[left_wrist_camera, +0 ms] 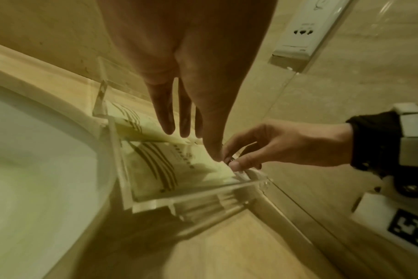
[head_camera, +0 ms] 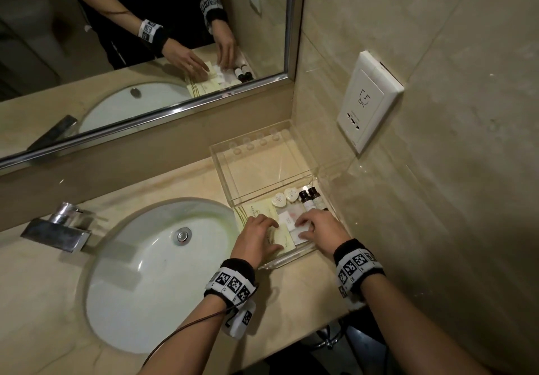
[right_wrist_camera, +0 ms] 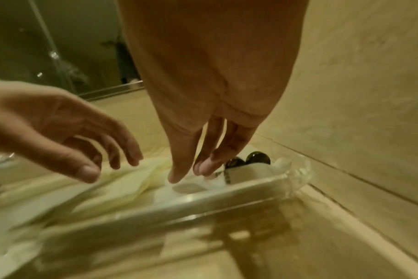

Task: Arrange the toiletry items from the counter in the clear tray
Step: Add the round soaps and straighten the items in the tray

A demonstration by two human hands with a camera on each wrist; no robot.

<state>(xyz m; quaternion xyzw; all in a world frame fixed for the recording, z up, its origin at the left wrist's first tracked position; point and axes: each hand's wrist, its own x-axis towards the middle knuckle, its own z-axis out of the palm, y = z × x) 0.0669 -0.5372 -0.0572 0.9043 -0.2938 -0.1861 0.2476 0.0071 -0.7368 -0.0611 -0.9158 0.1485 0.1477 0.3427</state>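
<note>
The clear tray (head_camera: 291,259) stands in the counter's right corner with its lid (head_camera: 262,167) raised. Inside lie yellow packets (head_camera: 253,214), white sachets (head_camera: 287,218), two round soaps (head_camera: 280,199) and two dark bottles (head_camera: 309,199). My left hand (head_camera: 274,236) reaches into the tray's left half, its straight fingers (left_wrist_camera: 166,122) touching a yellow packet (left_wrist_camera: 160,166). My right hand (head_camera: 303,229) is beside it, thumb and fingertips (right_wrist_camera: 204,168) pinching a white sachet (right_wrist_camera: 186,187) just in front of the bottles (right_wrist_camera: 248,162).
An oval sink (head_camera: 151,269) with a chrome tap (head_camera: 58,229) lies left of the tray. A mirror (head_camera: 145,39) runs along the back wall. A white socket plate (head_camera: 367,100) sits on the right wall. The counter's front edge runs under my forearms.
</note>
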